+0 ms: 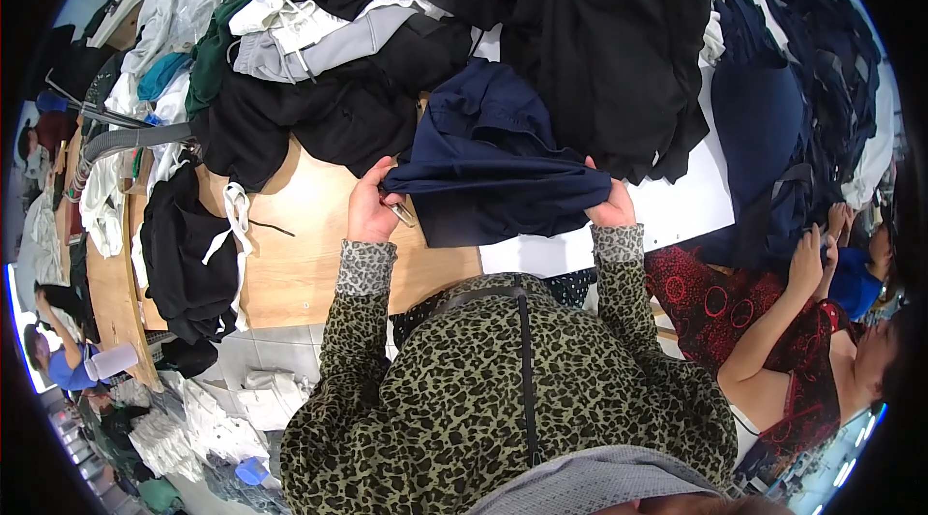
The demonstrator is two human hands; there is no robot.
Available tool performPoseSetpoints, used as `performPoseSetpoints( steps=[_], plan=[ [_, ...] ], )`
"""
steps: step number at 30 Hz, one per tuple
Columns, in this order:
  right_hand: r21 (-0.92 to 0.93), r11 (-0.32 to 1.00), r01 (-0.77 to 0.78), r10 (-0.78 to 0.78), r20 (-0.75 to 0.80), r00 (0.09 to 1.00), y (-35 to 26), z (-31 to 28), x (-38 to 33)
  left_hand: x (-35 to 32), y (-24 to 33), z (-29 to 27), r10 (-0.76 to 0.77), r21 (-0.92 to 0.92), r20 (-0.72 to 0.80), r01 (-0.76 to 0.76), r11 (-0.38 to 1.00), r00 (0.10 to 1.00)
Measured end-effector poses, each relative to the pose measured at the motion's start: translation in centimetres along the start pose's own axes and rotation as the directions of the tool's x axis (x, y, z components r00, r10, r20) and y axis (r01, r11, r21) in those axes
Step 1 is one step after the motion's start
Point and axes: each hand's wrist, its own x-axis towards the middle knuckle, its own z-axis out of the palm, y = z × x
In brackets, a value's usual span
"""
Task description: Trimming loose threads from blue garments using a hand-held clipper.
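A navy blue garment (493,162) is stretched sideways between my two hands, its folded edge pulled nearly straight above the table's near edge. My left hand (371,204) is closed on its left end. A small metal tool (401,214), perhaps thread snips, sticks out of that same hand; most of it is hidden by the fingers. My right hand (611,206) pinches the garment's right end, thumb on top. The rest of the cloth lies bunched on the table beyond my hands.
Black garments (609,51) are heaped across the far side, with grey shorts (333,46) among them. A black piece with white ties (188,259) lies left on the wooden table (280,268). At right, a co-worker in red-and-black clothing (715,322) sits close by navy cloth (764,128).
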Motion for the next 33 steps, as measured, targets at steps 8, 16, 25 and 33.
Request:
performPoseSetpoints(
  steps=[8, 16, 25, 33],
  plan=[
    [0.197, 0.98, 0.021, -0.035, 0.066, 0.997, -1.6, -4.2, 2.9, 2.2, -1.4, 0.7, 0.003, -0.068, -0.136, -0.012, 0.998, 0.991],
    [-0.036, 0.983, 0.182, -0.183, -0.044, 0.982, 2.0, 2.5, -0.6, 1.3, -0.4, -0.1, -0.005, 0.006, -0.056, 0.005, 1.0, 0.998],
    [-0.886, -0.301, 0.352, -0.129, 0.403, 0.906, 2.5, 8.6, -3.4, 0.2, 7.2, -13.3, 0.825, 0.94, 0.314, -0.273, -0.203, 0.47],
    [-0.315, -0.941, 0.121, -0.125, 0.656, 0.744, 5.0, 6.1, 3.0, -1.5, 4.2, -13.4, 0.446, 0.593, -0.102, -0.306, 0.745, 0.889]
  ],
)
